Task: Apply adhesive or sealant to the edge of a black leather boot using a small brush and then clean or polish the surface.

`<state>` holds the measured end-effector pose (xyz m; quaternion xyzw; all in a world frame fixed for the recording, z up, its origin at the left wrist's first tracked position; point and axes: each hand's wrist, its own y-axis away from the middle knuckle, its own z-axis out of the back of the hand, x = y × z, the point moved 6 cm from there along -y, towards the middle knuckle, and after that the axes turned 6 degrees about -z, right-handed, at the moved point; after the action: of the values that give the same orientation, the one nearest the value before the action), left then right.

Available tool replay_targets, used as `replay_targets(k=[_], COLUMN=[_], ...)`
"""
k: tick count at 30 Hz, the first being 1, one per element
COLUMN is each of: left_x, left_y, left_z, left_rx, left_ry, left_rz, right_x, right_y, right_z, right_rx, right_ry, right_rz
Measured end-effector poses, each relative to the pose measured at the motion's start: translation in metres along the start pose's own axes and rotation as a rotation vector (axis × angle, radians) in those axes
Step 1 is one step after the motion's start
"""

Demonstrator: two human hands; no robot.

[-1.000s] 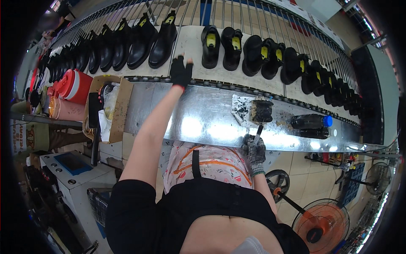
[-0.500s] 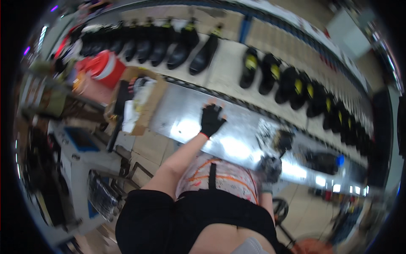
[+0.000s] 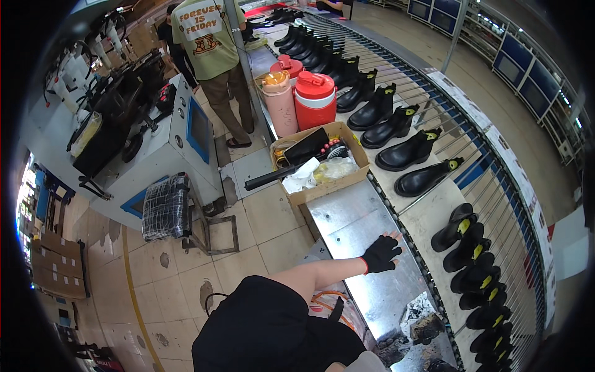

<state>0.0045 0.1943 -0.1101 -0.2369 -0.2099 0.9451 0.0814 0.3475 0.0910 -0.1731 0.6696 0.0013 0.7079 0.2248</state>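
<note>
The gloved left hand (image 3: pixel 380 254) lies flat, fingers spread, on the metal table (image 3: pixel 347 226). The cardboard box (image 3: pixel 322 164) holds a brush, rags and plastic.

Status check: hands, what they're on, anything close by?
Left hand gloved, flat on metal table, open. Right hand unseen. Cardboard box behind, boots beside.

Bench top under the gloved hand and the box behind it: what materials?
Bench top: looks like bare sheet metal, dull silver with soft glare. Box: brown cardboard, matte, raw-edged open flaps. Left hand wears a black glove, probably knit fabric, fingertips bare.
</note>
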Motion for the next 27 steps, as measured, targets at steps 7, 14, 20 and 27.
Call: replay_targets(k=[7,14,20,27], left_x=[0.003,0.000,0.003,0.005], left_y=[-0.004,-0.003,-0.001,0.002], left_z=[-0.001,-0.002,-0.003,-0.003], left_rx=[0.067,0.078,0.007,0.050], left_ry=[-0.025,-0.007,-0.007,-0.028], left_rz=[-0.002,-0.001,-0.013,0.012], right_x=[0.001,0.001,0.001,-0.005], right_y=[-0.003,0.001,0.003,0.003], right_z=[0.001,0.011,0.017,0.016], right_rx=[-0.022,-0.031,-0.047,-0.051], right_ry=[0.004,0.019,0.020,0.011], right_rz=[-0.015,-0.033,-0.047,-0.071])
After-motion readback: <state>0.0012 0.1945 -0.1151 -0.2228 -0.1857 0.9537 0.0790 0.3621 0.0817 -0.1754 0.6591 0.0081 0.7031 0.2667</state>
